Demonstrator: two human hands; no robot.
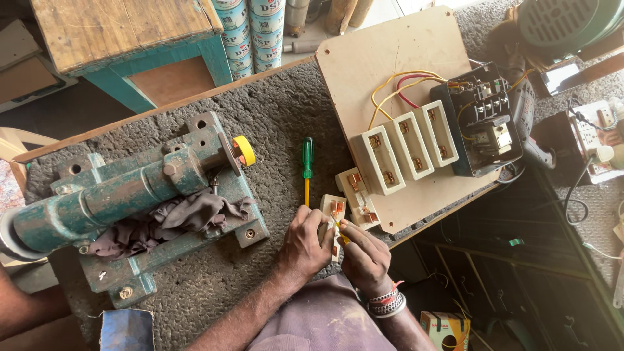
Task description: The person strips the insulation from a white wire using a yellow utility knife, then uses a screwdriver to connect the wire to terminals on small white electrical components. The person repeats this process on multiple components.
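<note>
Fuse carrier: a cream porcelain fuse carrier (334, 218) with copper contacts, held upright between both hands just above the near edge of the workbench (286, 123), near its middle.
Left hand: the left hand (304, 242) is closed on the fuse carrier, fingers wrapped around its left side and back.
Right hand: the right hand (365, 257) is pinched narrow; thumb and forefinger touch the carrier's right face, gripping a small yellowish piece too small to identify. Beaded bracelets (385, 301) sit on the wrist.
Screwdriver: a screwdriver (307, 170) with green handle and yellow shaft lies on the bench just beyond the hands, handle pointing to the far edge, untouched.
Loose carriers: another cream fuse carrier (356, 189), with copper clips facing up, rests at the near-left corner of the plywood board (383, 52), just right of the held one.
Fuse bases: three cream fuse bases (406, 146) are mounted side by side on the board, with yellow and red wires (403, 86) running behind them to a black contactor block (484, 120) at the board's right edge.
Green casting: a large worn green machine casting (130, 195) occupies the left part of the bench, with a dark rag (175, 218) draped over it and a yellow disc (246, 149) at its right end.
Surroundings: a wooden stool with teal legs (130, 39) stands beyond the far edge; a green motor housing (562, 23) sits at the far right corner.
</note>
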